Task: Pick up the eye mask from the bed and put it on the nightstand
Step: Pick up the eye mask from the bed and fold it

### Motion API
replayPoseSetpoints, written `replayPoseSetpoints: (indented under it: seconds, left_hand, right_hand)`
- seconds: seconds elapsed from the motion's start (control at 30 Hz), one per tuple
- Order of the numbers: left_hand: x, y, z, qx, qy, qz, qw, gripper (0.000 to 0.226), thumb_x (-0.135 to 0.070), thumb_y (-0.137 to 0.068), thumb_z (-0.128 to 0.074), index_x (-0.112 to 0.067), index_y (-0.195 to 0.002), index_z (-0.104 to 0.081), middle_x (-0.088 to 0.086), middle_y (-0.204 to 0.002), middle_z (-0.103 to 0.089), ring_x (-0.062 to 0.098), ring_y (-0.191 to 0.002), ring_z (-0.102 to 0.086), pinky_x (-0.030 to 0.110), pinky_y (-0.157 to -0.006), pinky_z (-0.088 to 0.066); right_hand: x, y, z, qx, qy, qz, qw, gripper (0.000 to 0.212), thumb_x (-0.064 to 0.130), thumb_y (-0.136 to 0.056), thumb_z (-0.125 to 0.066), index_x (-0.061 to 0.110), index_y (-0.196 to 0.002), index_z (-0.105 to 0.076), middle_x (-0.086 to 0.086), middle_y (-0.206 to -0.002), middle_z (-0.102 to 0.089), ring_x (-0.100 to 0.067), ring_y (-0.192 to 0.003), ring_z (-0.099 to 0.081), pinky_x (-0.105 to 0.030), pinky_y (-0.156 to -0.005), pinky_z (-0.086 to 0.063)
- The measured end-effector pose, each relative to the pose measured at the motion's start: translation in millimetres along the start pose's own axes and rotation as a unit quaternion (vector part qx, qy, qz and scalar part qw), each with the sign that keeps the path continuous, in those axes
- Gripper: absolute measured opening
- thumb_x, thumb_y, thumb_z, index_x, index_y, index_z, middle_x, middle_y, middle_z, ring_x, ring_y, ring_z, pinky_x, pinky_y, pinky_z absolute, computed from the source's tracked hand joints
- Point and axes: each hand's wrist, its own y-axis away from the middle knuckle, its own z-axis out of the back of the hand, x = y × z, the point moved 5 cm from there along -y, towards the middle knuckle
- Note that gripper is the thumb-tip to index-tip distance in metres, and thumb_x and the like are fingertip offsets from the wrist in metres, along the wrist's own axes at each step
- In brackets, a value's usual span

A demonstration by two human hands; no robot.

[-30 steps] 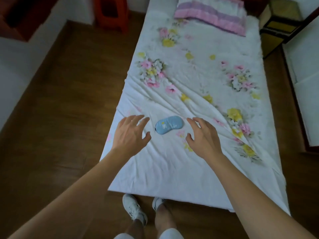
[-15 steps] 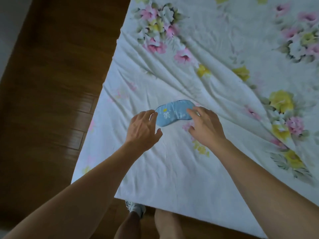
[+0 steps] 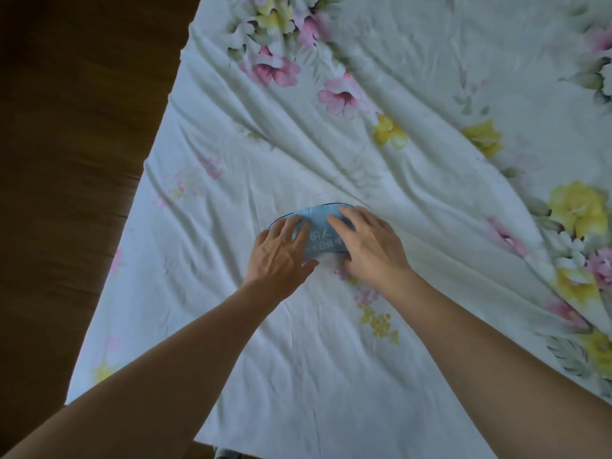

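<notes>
The light blue eye mask (image 3: 319, 240), with white printed characters and a dark rim, lies on the white flowered bed sheet (image 3: 298, 352) near the bed's foot. My left hand (image 3: 278, 256) covers its left end, fingers on top and thumb at its lower edge. My right hand (image 3: 371, 246) covers its right end, fingers laid over it and the thumb hidden. Both hands close on the mask, which still touches the sheet. Only the mask's middle strip shows between the hands. The nightstand is out of view.
Dark wooden floor (image 3: 66, 160) runs along the left of the bed. The sheet is creased, with pink and yellow flower prints toward the top and right. A bit of my shoe (image 3: 225, 453) shows below the bed's foot edge.
My head has come lower and closer to the bed. Both hands have moved in from beside the mask and now lie over its two ends.
</notes>
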Motion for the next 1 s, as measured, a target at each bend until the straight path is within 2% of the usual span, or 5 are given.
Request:
replayPoseSetpoints:
  seconds: [0.27, 0.43, 0.67, 0.83, 1.0]
  left_hand:
    - [8, -16, 5, -0.033, -0.034, 0.0, 0.999, 0.045, -0.007, -0.078, -0.068, -0.011, -0.121, -0.057, 0.008, -0.118, -0.062, 0.031, -0.101, -0.058, 0.043, -0.074, -0.049]
    - [22, -21, 25, 0.028, 0.163, 0.138, 0.976, 0.011, -0.006, -0.081, -0.063, -0.011, -0.09, -0.064, 0.008, -0.08, -0.062, 0.028, -0.073, -0.055, 0.031, -0.058, -0.039]
    - [-4, 43, 81, 0.267, 0.46, 0.193, 0.825, 0.01, 0.0, -0.078, -0.066, -0.008, -0.082, -0.063, 0.007, -0.077, -0.06, 0.02, -0.073, -0.061, 0.029, -0.064, -0.048]
    - [-36, 102, 156, 0.275, 0.63, 0.192, 0.701, 0.027, -0.003, -0.084, -0.062, -0.008, -0.109, -0.071, 0.015, -0.105, -0.074, 0.028, -0.096, -0.071, 0.03, -0.07, -0.058]
    - [-56, 146, 242, 0.22, 0.694, 0.145, 0.671, 0.03, -0.013, -0.089, -0.067, -0.012, -0.119, -0.07, 0.018, -0.114, -0.074, 0.032, -0.097, -0.071, 0.034, -0.071, -0.052]
  right_hand:
    - [4, -9, 3, -0.082, 0.026, -0.031, 0.996, 0.044, 0.005, -0.079, -0.061, 0.013, -0.122, -0.065, -0.008, -0.118, -0.069, -0.034, -0.108, -0.059, -0.042, -0.083, -0.048]
    - [-2, -6, 35, -0.022, -0.149, -0.079, 0.985, 0.01, 0.022, -0.089, -0.063, 0.022, -0.085, -0.072, -0.002, -0.076, -0.07, -0.026, -0.078, -0.062, -0.036, -0.064, -0.042]
    - [3, 42, 106, 0.035, -0.452, -0.16, 0.877, 0.038, 0.036, -0.079, -0.078, 0.002, -0.073, -0.063, -0.006, -0.062, -0.059, -0.019, -0.058, -0.059, -0.03, -0.059, -0.04]
    - [26, 82, 175, -0.011, -0.628, -0.208, 0.749, 0.034, 0.042, -0.071, -0.081, 0.014, -0.088, -0.075, 0.001, -0.078, -0.073, -0.017, -0.078, -0.072, -0.027, -0.063, -0.057]
    - [76, 122, 250, -0.021, -0.696, -0.174, 0.697, 0.025, 0.025, -0.076, -0.082, 0.024, -0.101, -0.077, 0.001, -0.096, -0.08, -0.019, -0.088, -0.076, -0.027, -0.067, -0.058]
